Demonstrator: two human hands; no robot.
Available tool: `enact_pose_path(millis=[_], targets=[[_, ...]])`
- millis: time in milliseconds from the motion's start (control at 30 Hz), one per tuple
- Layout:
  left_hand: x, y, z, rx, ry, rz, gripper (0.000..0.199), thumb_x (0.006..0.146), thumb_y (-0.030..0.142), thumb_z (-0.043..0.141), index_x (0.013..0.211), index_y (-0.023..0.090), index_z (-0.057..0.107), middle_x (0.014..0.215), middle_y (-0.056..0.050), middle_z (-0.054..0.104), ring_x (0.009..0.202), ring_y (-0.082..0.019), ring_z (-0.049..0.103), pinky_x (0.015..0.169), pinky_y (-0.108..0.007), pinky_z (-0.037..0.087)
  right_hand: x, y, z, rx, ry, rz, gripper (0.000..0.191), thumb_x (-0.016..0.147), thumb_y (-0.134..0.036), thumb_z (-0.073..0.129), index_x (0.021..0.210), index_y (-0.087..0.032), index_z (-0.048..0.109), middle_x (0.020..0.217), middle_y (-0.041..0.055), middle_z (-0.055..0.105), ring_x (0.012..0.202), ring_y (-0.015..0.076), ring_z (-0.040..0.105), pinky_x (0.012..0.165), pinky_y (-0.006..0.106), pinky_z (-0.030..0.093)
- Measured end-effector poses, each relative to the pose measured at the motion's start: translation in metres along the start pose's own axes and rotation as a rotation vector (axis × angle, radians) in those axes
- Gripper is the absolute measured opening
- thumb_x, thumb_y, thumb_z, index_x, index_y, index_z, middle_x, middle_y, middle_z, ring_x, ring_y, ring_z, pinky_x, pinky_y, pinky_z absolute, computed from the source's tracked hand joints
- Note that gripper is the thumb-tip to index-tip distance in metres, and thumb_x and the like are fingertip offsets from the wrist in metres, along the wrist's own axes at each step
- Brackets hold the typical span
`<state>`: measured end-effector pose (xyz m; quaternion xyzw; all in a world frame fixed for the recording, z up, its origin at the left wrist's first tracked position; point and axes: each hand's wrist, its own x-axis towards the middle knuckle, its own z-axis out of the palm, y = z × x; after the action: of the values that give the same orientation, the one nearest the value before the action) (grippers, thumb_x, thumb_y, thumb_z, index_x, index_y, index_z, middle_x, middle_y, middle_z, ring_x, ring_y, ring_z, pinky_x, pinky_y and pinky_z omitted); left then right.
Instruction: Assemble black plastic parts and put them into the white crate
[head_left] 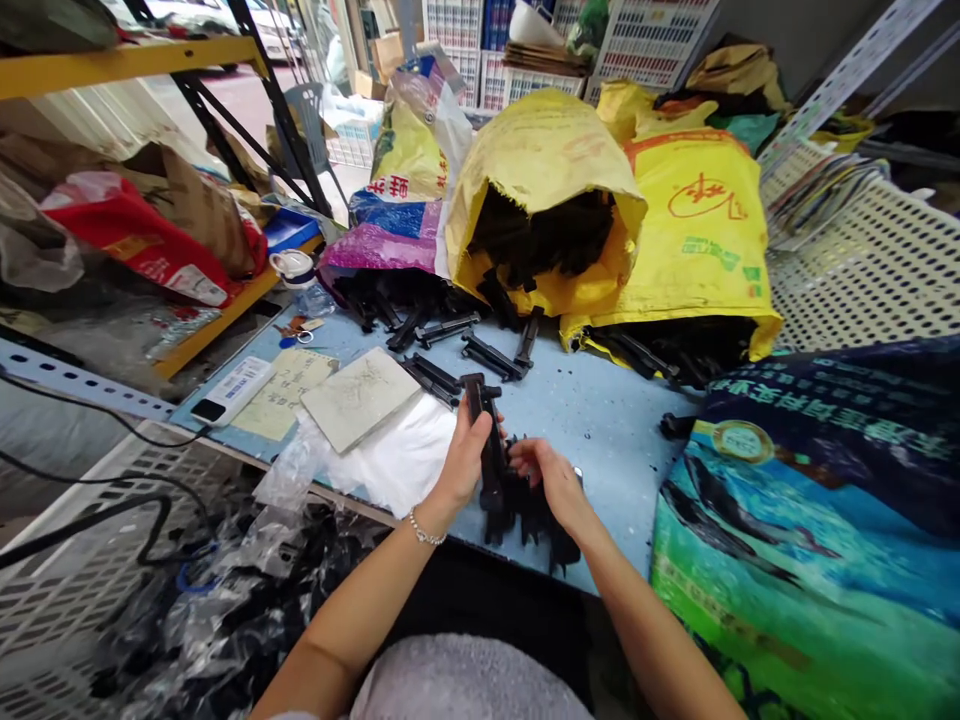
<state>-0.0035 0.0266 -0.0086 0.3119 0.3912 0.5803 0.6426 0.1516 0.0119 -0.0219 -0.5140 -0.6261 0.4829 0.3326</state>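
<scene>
Your L hand grips one black bar upright; R hand clasps a bundle. Few done; sacks w/ loose bars remain.

Near edge of the table: left hand and right hand side by side around a long plastic part, a pile of parts under them. Left, a flat tile; far, open sacks; right, a big bag.
</scene>
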Motion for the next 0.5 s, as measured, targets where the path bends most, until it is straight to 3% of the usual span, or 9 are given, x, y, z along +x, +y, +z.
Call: enact_pose_path(millis=[100,200,267,400,500], targets=[[-0.021,0.009,0.003,0.094,-0.113,-0.099,0.058,0.085,0.055,0.060,0.131,0.023,0.047,0.098,-0.005,0.063,0.074,-0.014,0.062,0.064,-0.025,0.054,0.013,-0.017,-0.020,-0.497,0.173,-0.297,0.039,0.097,-0.051,0.037,0.108,-0.021,0.058,0.104,0.0119,0.062,0.098,0.0262,0.057,0.086,0.041,0.047],[-0.035,0.013,0.001,0.148,-0.147,-0.148,0.057,0.087,0.057,0.055,0.130,0.021,0.050,0.079,-0.003,0.061,0.064,-0.015,0.060,0.057,-0.027,0.052,0.036,-0.028,-0.027,-0.667,0.042,-0.484,0.034,0.096,-0.050,0.040,0.097,-0.021,0.059,0.096,0.0126,0.061,0.095,0.0270,0.055,0.085,0.041,0.046],[-0.038,0.012,0.001,0.193,-0.108,-0.103,0.059,0.087,0.056,0.056,0.134,0.022,0.047,0.078,-0.002,0.060,0.064,-0.015,0.059,0.056,-0.026,0.052,0.044,-0.030,-0.020,-0.550,-0.009,-0.440,0.037,0.098,-0.050,0.034,0.088,-0.022,0.057,0.085,0.0084,0.059,0.084,0.0232,0.055,0.077,0.036,0.046],[-0.032,0.009,-0.004,0.236,-0.068,-0.027,0.061,0.087,0.051,0.060,0.139,0.025,0.042,0.089,-0.003,0.061,0.069,-0.014,0.059,0.059,-0.025,0.052,0.031,-0.026,-0.008,-0.174,-0.071,-0.142,0.046,0.101,-0.051,0.021,0.078,-0.023,0.049,0.066,-0.0009,0.051,0.061,0.0160,0.050,0.059,0.028,0.043],[-0.023,0.010,-0.007,0.175,-0.051,-0.038,0.051,0.087,0.050,0.058,0.129,0.021,0.050,0.090,-0.003,0.061,0.067,-0.012,0.058,0.060,-0.024,0.051,0.001,-0.022,-0.006,-0.257,-0.145,-0.127,0.045,0.102,-0.050,0.024,0.078,-0.023,0.051,0.070,-0.0001,0.054,0.064,0.0162,0.052,0.063,0.029,0.043]])
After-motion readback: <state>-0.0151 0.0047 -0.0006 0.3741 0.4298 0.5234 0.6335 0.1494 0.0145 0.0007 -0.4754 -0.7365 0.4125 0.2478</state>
